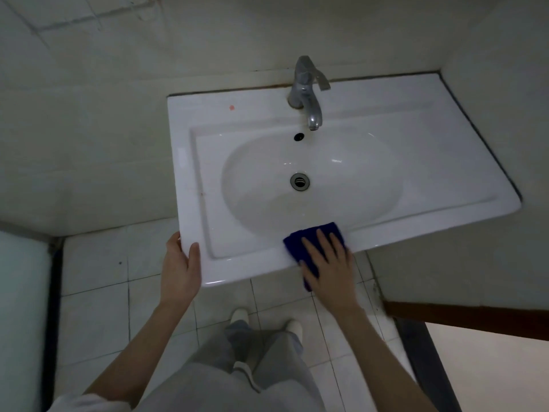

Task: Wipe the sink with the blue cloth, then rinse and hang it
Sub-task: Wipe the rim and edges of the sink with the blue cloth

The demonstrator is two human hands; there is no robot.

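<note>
Cloth (294, 246) under right hand (329, 269), sink edge (252, 268)

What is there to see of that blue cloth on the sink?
The blue cloth is dark blue and looks soft and fuzzy, folded into a pad. It lies flat on the front rim of the white sink, right of the middle, with its near end hanging over the edge. The right hand lies on top, fingers straight and spread, pressing it down. Whether it is wet cannot be told.
</note>
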